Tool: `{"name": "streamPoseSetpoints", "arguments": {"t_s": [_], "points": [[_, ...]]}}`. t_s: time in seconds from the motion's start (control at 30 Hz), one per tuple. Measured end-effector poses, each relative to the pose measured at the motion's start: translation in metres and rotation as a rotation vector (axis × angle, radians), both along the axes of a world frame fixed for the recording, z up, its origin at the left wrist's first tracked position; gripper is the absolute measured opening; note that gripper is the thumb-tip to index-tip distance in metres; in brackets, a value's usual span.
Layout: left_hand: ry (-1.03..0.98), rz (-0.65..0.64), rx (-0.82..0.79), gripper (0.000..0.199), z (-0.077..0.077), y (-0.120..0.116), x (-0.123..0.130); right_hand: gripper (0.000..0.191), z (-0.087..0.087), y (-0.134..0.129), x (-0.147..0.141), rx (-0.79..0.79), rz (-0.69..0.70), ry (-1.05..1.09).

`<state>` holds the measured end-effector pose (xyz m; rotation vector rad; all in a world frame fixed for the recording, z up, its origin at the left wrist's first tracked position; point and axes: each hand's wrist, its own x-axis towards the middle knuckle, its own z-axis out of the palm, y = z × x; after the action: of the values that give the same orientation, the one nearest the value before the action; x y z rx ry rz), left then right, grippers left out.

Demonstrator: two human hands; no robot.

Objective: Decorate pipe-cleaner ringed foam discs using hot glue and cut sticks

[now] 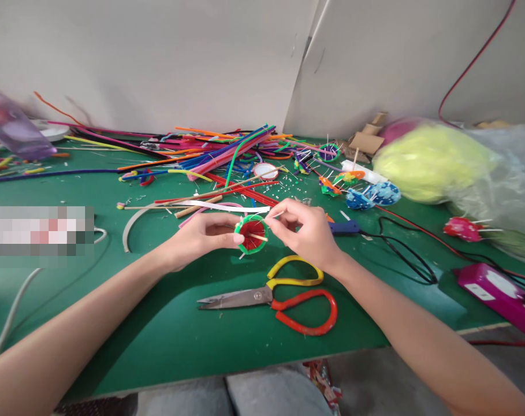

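My left hand [204,234] pinches the left side of a small red umbrella-shaped craft [254,242] with a fuzzy green rim. Its hollow side faces me, and a thin wooden stick and fine pale wires show inside. At the rim's upper right, the thumb and fingers of my right hand [303,231] are pressed together on a thin pale piece [276,215], too small to identify. Below both hands lie scissors [262,296] with one yellow and one red handle, blades pointing left. Just behind the craft is a white strip [227,207].
Behind lies a pile of coloured pipe cleaners [227,147]. More small umbrella-shaped pieces [372,195] and clear plastic bags [435,162] are at right. A blue-handled tool [346,227] with a black cord and a magenta box [498,294] sit near the right. A purple bottle [17,127] stands left.
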<state>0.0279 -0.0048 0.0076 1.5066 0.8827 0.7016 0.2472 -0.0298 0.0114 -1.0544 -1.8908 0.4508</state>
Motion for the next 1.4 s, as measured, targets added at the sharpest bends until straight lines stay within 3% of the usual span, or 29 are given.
{"name": "streamPoseSetpoints", "arguments": {"t_s": [0.83, 1.0, 1.13, 1.3, 1.4], "points": [[0.035, 0.010, 0.015, 0.033, 0.001, 0.000, 0.000, 0.012, 0.001, -0.001, 0.001, -0.047, -0.002, -0.001], [0.012, 0.005, -0.008, 0.033, 0.003, 0.000, 0.000, 0.015, 0.009, 0.000, 0.007, -0.094, -0.031, 0.079], [-0.015, 0.000, -0.032, 0.030, 0.004, 0.000, -0.001, 0.019, 0.021, 0.014, 0.029, -0.131, -0.096, 0.130], [-0.042, -0.018, -0.061, 0.028, 0.003, 0.000, -0.003, 0.019, 0.029, 0.025, 0.087, -0.250, -0.091, -0.339], [-0.038, -0.023, -0.060, 0.026, 0.003, 0.000, -0.003, 0.030, 0.025, 0.021, 0.120, -0.273, -0.031, -0.615]]}}
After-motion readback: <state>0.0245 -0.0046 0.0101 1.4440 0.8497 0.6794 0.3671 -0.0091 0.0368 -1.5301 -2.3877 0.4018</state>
